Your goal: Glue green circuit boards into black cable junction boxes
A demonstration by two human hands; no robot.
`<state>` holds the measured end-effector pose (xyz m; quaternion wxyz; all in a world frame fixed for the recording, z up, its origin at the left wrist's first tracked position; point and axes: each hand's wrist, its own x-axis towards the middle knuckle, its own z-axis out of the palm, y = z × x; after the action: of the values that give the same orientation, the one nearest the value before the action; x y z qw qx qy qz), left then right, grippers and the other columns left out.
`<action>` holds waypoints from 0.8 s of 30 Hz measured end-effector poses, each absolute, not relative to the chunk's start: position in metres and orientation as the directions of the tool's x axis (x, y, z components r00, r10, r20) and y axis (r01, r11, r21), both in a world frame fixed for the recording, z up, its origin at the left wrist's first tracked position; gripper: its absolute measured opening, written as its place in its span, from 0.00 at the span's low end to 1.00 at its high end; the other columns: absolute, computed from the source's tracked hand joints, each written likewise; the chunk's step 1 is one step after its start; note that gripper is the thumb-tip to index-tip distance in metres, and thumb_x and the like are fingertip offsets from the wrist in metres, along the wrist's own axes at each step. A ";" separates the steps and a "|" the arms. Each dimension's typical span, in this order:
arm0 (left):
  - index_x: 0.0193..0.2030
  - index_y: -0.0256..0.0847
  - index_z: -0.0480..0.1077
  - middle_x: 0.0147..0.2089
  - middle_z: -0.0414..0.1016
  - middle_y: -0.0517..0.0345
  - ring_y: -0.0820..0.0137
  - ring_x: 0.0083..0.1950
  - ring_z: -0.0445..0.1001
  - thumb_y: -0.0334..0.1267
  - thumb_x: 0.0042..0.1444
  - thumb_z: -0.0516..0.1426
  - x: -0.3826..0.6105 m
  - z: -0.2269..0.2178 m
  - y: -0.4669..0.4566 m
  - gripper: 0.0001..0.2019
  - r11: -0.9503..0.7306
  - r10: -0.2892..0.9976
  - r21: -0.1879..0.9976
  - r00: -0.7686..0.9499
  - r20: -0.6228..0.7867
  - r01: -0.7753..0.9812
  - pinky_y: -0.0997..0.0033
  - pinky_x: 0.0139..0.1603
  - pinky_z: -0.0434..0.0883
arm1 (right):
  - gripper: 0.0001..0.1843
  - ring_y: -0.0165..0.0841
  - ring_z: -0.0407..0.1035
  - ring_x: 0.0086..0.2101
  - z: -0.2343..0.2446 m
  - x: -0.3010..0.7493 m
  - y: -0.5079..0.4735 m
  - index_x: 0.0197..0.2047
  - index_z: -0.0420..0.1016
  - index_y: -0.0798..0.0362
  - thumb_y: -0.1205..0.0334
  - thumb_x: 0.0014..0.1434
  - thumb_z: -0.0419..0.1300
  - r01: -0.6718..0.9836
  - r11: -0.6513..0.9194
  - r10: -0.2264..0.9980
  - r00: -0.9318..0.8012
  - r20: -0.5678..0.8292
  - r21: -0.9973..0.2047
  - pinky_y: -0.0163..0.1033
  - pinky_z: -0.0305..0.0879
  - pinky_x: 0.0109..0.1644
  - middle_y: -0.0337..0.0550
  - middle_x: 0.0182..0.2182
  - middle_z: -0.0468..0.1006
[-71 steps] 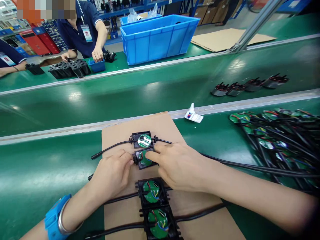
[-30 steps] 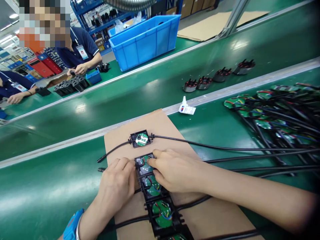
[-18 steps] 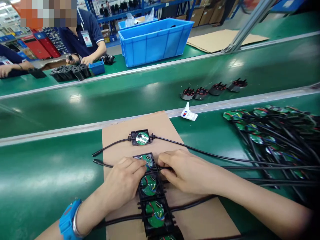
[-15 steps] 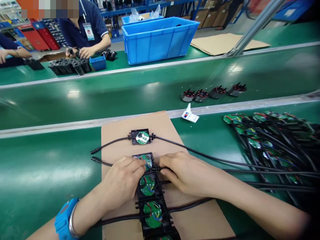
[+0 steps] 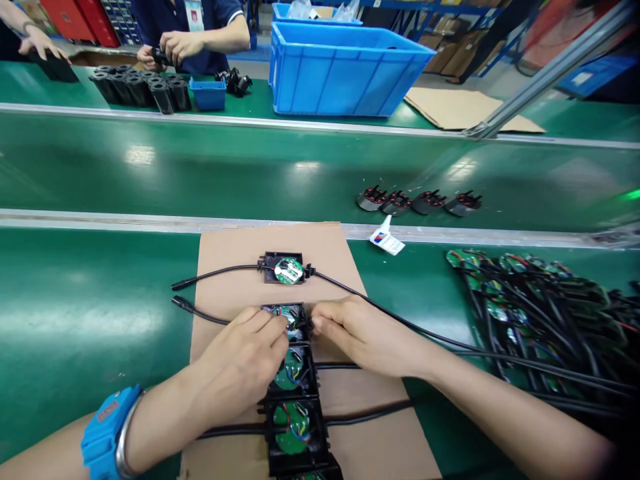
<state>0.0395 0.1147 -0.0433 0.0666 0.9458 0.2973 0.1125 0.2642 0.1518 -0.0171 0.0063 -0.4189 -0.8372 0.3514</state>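
Observation:
Fingers of my left hand [image 5: 245,363] are curled over the left side of a black plastic housing [image 5: 301,312], second from the far end of a column. A green circuit board [image 5: 290,313] lies in it, partly covered by those fingers. My right hand [image 5: 357,333] pinches the black cable at the housing's right edge; the pinched part is hidden. Nearer to me, more housings [image 5: 320,437] hold green boards [image 5: 293,427] with coloured wires. Beyond my hands, a separate housing [image 5: 270,275] with a board [image 5: 289,271] has cables leaving both sides.
Beneath the housings lies a cardboard sheet [image 5: 227,247]. At right is a pile of boards and black cables [image 5: 540,313]. A small white bottle [image 5: 387,239] lies near the rail, with several motor-like parts [image 5: 429,201] beyond. A co-worker's hands [image 5: 180,48] and a blue bin [image 5: 345,77] are across the line.
My view has tilted and shifted slightly. My right hand's fingers have drawn closer together, against the housing's right edge. My left hand stays on the same housing.

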 end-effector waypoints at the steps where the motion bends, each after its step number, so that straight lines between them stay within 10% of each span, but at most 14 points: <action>1: 0.44 0.32 0.72 0.49 0.74 0.45 0.61 0.43 0.71 0.23 0.55 0.51 0.040 -0.043 0.115 0.13 -0.812 0.580 0.197 0.796 0.172 0.549 0.61 0.46 0.70 | 0.15 0.28 0.63 0.26 -0.016 0.264 0.157 0.28 0.66 0.54 0.68 0.64 0.46 0.693 0.372 0.679 -0.656 -0.328 -0.617 0.34 0.58 0.32 0.36 0.24 0.70; 13: 0.53 0.34 0.65 0.40 0.73 0.51 0.63 0.38 0.69 0.23 0.56 0.50 0.044 -0.038 0.115 0.18 -0.767 0.630 0.245 0.768 0.114 0.593 0.61 0.42 0.70 | 0.14 0.29 0.62 0.24 -0.004 0.254 0.166 0.26 0.67 0.56 0.72 0.61 0.47 0.662 0.634 0.529 -0.748 -0.399 -0.400 0.35 0.56 0.32 0.42 0.24 0.73; 24: 0.51 0.32 0.69 0.38 0.71 0.50 0.63 0.37 0.67 0.23 0.55 0.49 0.053 -0.044 0.113 0.18 -0.783 0.621 0.111 0.777 0.105 0.611 0.62 0.36 0.67 | 0.09 0.37 0.70 0.26 -0.008 0.236 0.146 0.28 0.75 0.60 0.73 0.52 0.53 0.763 0.640 0.663 -0.611 -0.433 -0.096 0.38 0.54 0.27 0.54 0.26 0.78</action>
<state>0.0534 0.1133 -0.0437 0.0352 0.9418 0.3272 0.0681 0.2360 0.1463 -0.0082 -0.1823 -0.4019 -0.8869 0.1366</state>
